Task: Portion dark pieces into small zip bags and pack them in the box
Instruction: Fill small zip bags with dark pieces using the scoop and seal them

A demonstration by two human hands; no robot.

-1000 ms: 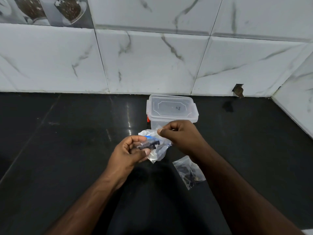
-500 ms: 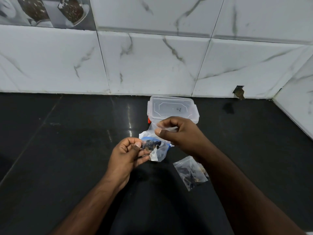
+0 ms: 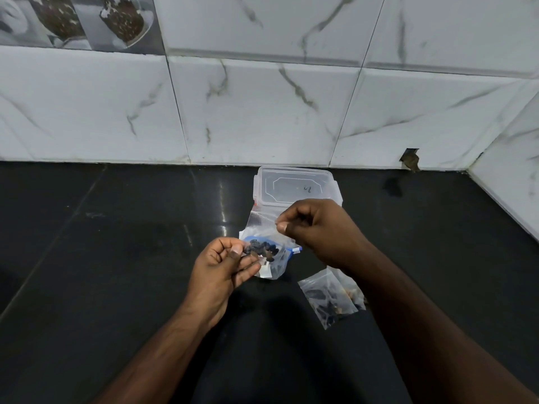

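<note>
My right hand (image 3: 318, 228) has lifted a small empty bag (image 3: 262, 221) clear by its pinched rim, while my left hand (image 3: 224, 266) grips the dark pieces (image 3: 262, 248), so filling comes next.

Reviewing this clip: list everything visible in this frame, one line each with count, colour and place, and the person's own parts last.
Small zip bag: one, clear, held up in front of the box.
Dark pieces: a handful, black-brown, at the left fingertips.
Larger bag: one, clear with a blue strip, under the hands.
Filled bags: at least two, clear with dark contents, on the counter by the right forearm.
Box: one, clear plastic, lid on, against the wall.
Counter: one, black, glossy.
Wall tiles: white marble pattern, behind.
Left hand: holds the dark pieces.
Right hand: pinches the small zip bag.
</note>
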